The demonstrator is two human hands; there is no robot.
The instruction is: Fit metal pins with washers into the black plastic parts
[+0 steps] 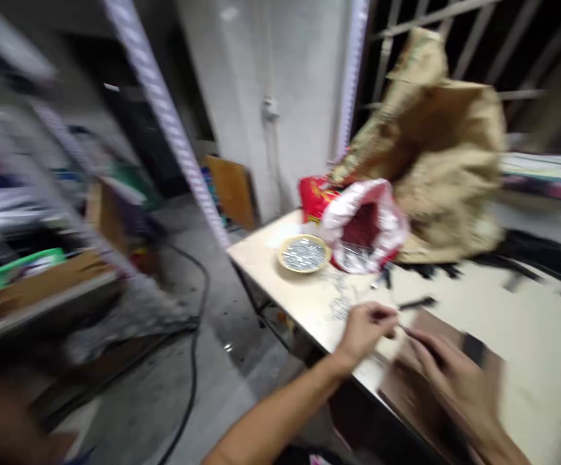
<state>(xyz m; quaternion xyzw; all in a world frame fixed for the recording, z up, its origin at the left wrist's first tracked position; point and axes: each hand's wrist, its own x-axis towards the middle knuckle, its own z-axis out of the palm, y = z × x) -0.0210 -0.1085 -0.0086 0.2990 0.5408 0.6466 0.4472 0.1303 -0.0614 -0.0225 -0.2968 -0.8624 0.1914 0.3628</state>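
Note:
My left hand (368, 330) is closed in a pinch above the table's near edge; what sits between its fingertips is too small and blurred to name. Close by on the right, my right hand (459, 381) grips a flat brown piece (442, 328) with a dark strap-like patch (474, 349) on it. The fingertips of both hands almost meet at the piece's left corner. Just beyond my left hand, many small metal bits (339, 298) lie scattered. A shallow yellow-rimmed bowl (304, 254) holds more shiny metal pieces.
An open white and red bag (326, 223) stands behind the bowl, beside a red packet (315, 197). A large crumpled brown sack (464, 174) rises at the back. Black strips (541, 255) lie at the table's right. On the floor at left runs a black cable (195, 361).

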